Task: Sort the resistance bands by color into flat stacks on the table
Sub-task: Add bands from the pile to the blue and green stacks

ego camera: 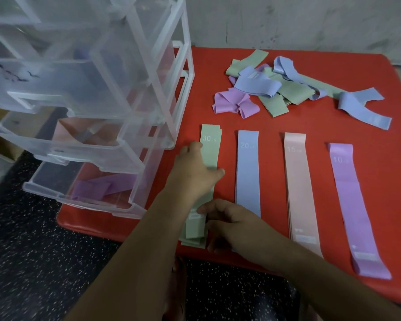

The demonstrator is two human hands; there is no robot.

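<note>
Left hand (195,174) presses flat, fingers straight, on the stack of mint-green flat rubber bands (211,154) at centre-left of the red plastic table (276,121). It is probably pinning the stack while the right hand (229,224) pinches its near end to square the edges. A tangled pile of unsorted bands (276,89) waits at upper right.

My left hand (195,172) covers the middle of the green stack (211,147). My right hand (227,224) hides its near right edge, so I can't tell whether those fingers pinch it, and the blue stack (248,172) loses its near end behind that hand. Left of my grip, the drawer unit (90,89) is cut off at the top and left, its contents blurred.
</note>
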